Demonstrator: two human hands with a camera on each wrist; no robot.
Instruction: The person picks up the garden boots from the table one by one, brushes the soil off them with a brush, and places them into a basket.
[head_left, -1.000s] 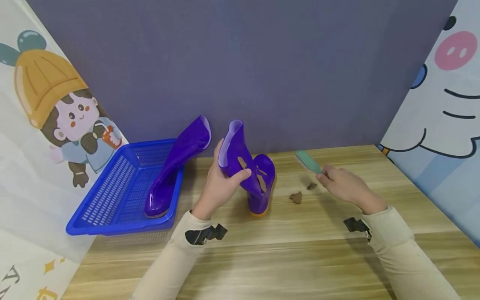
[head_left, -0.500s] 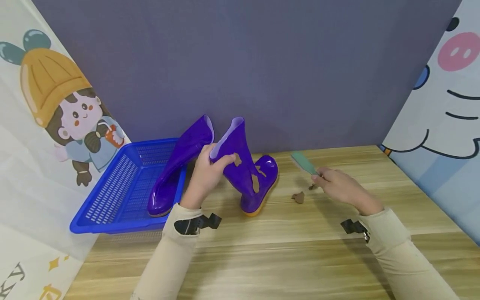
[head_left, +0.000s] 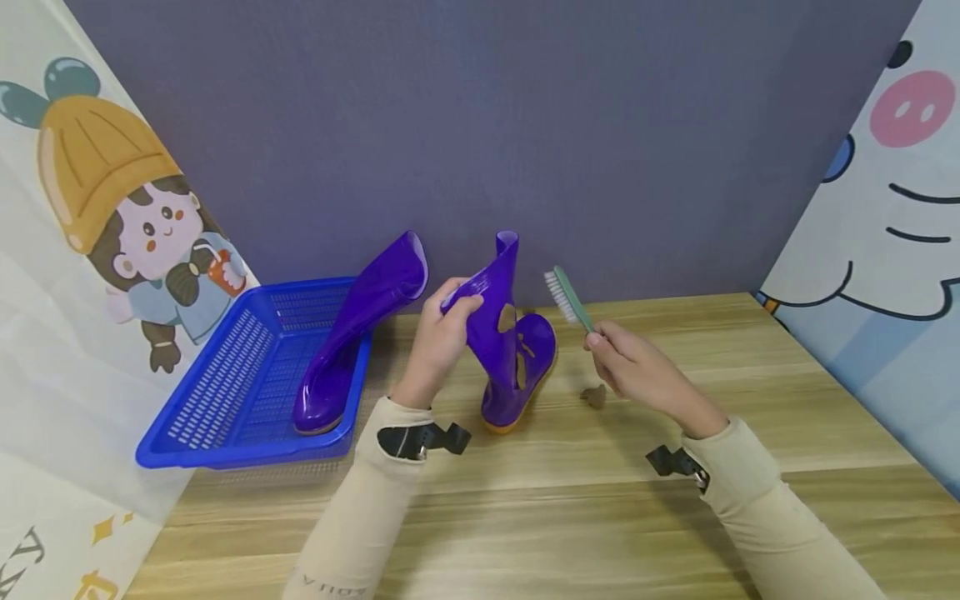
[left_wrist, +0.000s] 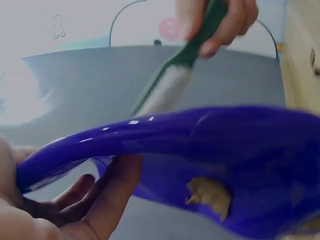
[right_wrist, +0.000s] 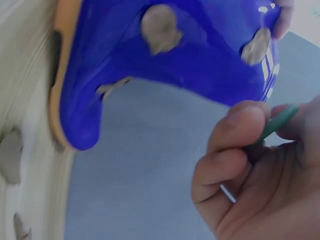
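Note:
A purple rubber boot (head_left: 510, 350) with a yellow sole stands on the wooden table, with brown mud patches (head_left: 507, 317) on its shaft. My left hand (head_left: 442, 333) grips the top of the shaft and bends it over. My right hand (head_left: 630, 371) holds a green brush (head_left: 570, 298) by its handle, bristles facing the boot and just right of the shaft. The left wrist view shows the boot (left_wrist: 210, 145) with a mud patch (left_wrist: 210, 195) and the brush (left_wrist: 170, 85) above it. In the right wrist view the boot (right_wrist: 165, 60) is close to my fingers on the brush handle (right_wrist: 277, 122).
A second purple boot (head_left: 352, 333) leans in a blue plastic basket (head_left: 225, 392) at the left. Brown mud bits (head_left: 595, 395) lie on the table (head_left: 570, 500) beside my right hand. A purple wall stands behind, and cartoon panels line both sides.
My right hand lifted the brush and carried it left, up to the boot's shaft. My left hand turned the shaft and bent its top over.

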